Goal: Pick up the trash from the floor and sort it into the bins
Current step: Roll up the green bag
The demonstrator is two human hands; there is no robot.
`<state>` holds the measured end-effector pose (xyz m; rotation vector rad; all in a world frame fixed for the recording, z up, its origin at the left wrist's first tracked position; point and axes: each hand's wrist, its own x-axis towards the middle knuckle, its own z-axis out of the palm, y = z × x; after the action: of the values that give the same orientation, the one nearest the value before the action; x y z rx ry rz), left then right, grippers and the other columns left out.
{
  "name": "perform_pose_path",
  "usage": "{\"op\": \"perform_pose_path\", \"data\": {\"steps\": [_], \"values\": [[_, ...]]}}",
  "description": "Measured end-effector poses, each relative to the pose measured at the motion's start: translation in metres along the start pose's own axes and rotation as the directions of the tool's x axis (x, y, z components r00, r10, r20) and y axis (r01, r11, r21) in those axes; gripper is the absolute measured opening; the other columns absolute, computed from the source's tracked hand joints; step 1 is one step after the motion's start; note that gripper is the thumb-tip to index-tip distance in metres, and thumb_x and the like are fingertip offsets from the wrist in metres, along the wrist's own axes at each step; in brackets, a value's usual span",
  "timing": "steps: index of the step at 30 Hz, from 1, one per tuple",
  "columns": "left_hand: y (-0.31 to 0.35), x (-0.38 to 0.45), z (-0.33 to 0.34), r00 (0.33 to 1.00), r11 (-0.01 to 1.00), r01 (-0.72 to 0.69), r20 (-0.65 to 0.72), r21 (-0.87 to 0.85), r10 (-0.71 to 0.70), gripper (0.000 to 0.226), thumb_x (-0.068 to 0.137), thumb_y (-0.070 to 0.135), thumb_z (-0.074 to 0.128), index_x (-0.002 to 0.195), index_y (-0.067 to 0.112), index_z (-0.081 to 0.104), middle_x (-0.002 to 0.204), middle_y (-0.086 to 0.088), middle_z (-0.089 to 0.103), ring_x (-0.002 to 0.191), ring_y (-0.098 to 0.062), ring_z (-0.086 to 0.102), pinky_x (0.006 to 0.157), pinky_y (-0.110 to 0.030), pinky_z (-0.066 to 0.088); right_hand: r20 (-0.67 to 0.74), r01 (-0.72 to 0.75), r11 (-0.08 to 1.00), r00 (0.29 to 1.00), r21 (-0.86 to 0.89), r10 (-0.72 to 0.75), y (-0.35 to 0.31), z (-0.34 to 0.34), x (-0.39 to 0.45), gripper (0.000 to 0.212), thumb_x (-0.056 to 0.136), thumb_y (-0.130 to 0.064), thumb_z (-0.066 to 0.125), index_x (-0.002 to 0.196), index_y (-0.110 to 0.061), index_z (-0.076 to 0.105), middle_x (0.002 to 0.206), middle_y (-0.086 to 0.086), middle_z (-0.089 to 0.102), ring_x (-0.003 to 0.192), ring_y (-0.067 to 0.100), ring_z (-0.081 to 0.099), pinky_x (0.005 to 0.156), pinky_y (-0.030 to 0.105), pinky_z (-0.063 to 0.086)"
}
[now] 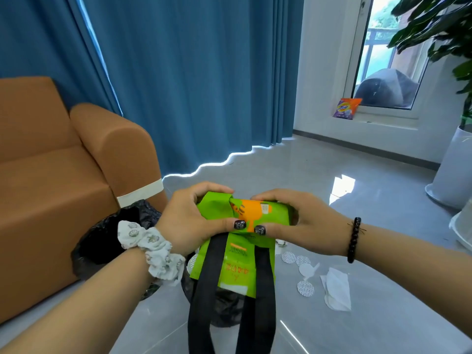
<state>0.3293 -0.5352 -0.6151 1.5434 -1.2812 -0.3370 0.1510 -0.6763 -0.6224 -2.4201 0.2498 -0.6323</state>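
Both hands hold a green and orange tote bag (245, 261) in front of me, above the floor. My left hand (189, 221) grips its folded top on the left; my right hand (306, 223) grips it on the right, thumbs pressed on the front. Its black straps (204, 297) hang down. A bin with a black liner (107, 241) stands by the sofa on the left. A second black-lined bin (224, 310) sits below the bag, mostly hidden. Round white seals (305, 288) and a crumpled white tissue (335, 290) lie on the floor at right.
An orange sofa (51, 175) fills the left side. Blue curtains (191, 72) hang behind. A purple and orange packet (347, 108) leans on the window sill at back right. A white planter (452, 172) with a large plant stands at the right edge on glossy grey tiles.
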Motion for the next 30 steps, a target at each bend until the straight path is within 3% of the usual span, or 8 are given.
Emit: {"op": "perform_pose_path", "data": {"steps": [6, 10, 12, 14, 20, 25, 28, 30], "values": [[-0.015, 0.002, 0.007, 0.984, 0.968, 0.149, 0.123, -0.202, -0.125, 0.061, 0.045, 0.057, 0.084, 0.093, 0.022, 0.07, 0.089, -0.001, 0.075, 0.081, -0.013, 0.07, 0.073, -0.024, 0.056, -0.195, 0.14, 0.979, 0.966, -0.149, -0.168, 0.004, 0.003, 0.0, 0.039, 0.076, -0.033, 0.07, 0.114, -0.023, 0.065, 0.098, -0.014, 0.062, 0.09, -0.006, 0.056, 0.079, 0.007, 0.043], [-0.007, -0.003, 0.015, 0.935, 0.897, 0.323, 0.247, -0.302, -0.254, 0.068, 0.045, 0.066, 0.079, 0.095, 0.021, 0.069, 0.084, -0.004, 0.074, 0.072, -0.017, 0.07, 0.059, -0.029, 0.058, -0.238, 0.265, 0.932, 0.916, -0.246, -0.323, 0.005, 0.002, 0.0, 0.03, 0.079, -0.017, 0.07, 0.108, -0.012, 0.068, 0.098, 0.001, 0.064, 0.088, 0.01, 0.06, 0.078, 0.024, 0.05], [0.001, -0.006, 0.016, 0.903, 0.836, 0.408, 0.295, -0.368, -0.311, 0.054, 0.067, 0.054, 0.067, 0.102, 0.013, 0.064, 0.074, -0.002, 0.072, 0.058, -0.013, 0.067, 0.047, -0.023, 0.054, -0.233, 0.322, 0.891, 0.885, -0.32, -0.403, 0.003, 0.002, -0.001, 0.024, 0.082, -0.012, 0.067, 0.106, -0.01, 0.069, 0.097, 0.004, 0.062, 0.082, 0.018, 0.062, 0.069, 0.031, 0.053], [0.004, -0.006, 0.015, 0.876, 0.79, 0.466, 0.331, -0.399, -0.35, 0.045, 0.078, 0.043, 0.065, 0.105, 0.008, 0.064, 0.081, -0.007, 0.073, 0.067, -0.017, 0.07, 0.053, -0.027, 0.057, -0.224, 0.362, 0.827, 0.845, -0.43, -0.487, 0.001, 0.002, -0.003, 0.02, 0.084, -0.011, 0.064, 0.102, -0.01, 0.07, 0.095, 0.006, 0.062, 0.074, 0.022, 0.062, 0.059, 0.035, 0.052], [0.001, -0.004, 0.011, 0.935, 0.855, 0.342, 0.229, -0.39, -0.27, 0.038, 0.062, 0.018, 0.071, 0.098, 0.01, 0.066, 0.08, -0.004, 0.072, 0.068, -0.015, 0.068, 0.059, -0.024, 0.056, -0.166, 0.371, 0.754, 0.833, -0.542, -0.528, 0.0, 0.004, -0.004, 0.021, 0.083, -0.015, 0.061, 0.104, -0.016, 0.064, 0.099, 0.008, 0.061, 0.082, 0.027, 0.064, 0.054, 0.037, 0.053], [0.001, 0.0, 0.004, 0.987, 0.933, 0.15, 0.1, -0.328, -0.124, 0.042, 0.056, 0.013, 0.077, 0.097, 0.011, 0.066, 0.084, -0.003, 0.072, 0.076, -0.017, 0.069, 0.068, -0.026, 0.057, -0.121, 0.148, 0.982, 0.979, -0.12, -0.163, -0.003, 0.002, -0.002, 0.044, 0.081, -0.039, 0.069, 0.119, -0.023, 0.053, 0.112, -0.002, 0.056, 0.099, 0.008, 0.056, 0.084, 0.019, 0.049], [0.0, 0.0, 0.002, 0.995, 0.961, 0.077, 0.084, -0.266, -0.057, 0.045, 0.054, 0.016, 0.079, 0.098, 0.013, 0.066, 0.087, -0.001, 0.073, 0.077, -0.015, 0.069, 0.069, -0.024, 0.056, 0.016, -0.158, 0.908, 0.986, 0.388, 0.165, -0.012, 0.001, -0.001, 0.039, 0.076, -0.044, 0.064, 0.11, -0.026, 0.059, 0.107, 0.004, 0.065, 0.091, 0.018, 0.066, 0.075, 0.034, 0.059], [-0.001, 0.0, 0.004, 0.988, 0.951, 0.128, 0.119, -0.28, -0.098, 0.05, 0.054, 0.021, 0.081, 0.1, 0.012, 0.066, 0.088, -0.001, 0.073, 0.078, -0.016, 0.07, 0.068, -0.024, 0.056, -0.005, -0.179, 0.878, 0.979, 0.445, 0.202, -0.014, 0.002, 0.0, 0.036, 0.071, -0.04, 0.061, 0.104, -0.026, 0.062, 0.102, 0.006, 0.068, 0.083, 0.018, 0.069, 0.066, 0.036, 0.06]]}}
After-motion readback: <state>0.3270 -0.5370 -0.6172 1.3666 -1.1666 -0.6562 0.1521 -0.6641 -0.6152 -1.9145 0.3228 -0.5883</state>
